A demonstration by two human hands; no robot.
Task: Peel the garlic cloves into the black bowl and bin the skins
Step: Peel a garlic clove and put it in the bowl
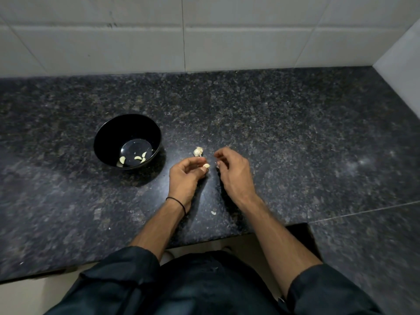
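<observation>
A black bowl [127, 142] stands on the dark granite counter [284, 137], left of my hands, with several peeled garlic cloves [137, 158] in its bottom. My left hand [186, 176] pinches a pale garlic clove [206, 165] at its fingertips. My right hand [234, 171] hovers just to the right, fingers curled, and seems to pinch a small scrap of skin [217, 164]. A piece of garlic bulb [198, 151] lies on the counter just beyond both hands.
A bit of garlic skin [213, 213] lies on the counter between my forearms. White tiled wall [204, 35] runs behind the counter, with a side wall at the far right. The counter's front edge is close to my body.
</observation>
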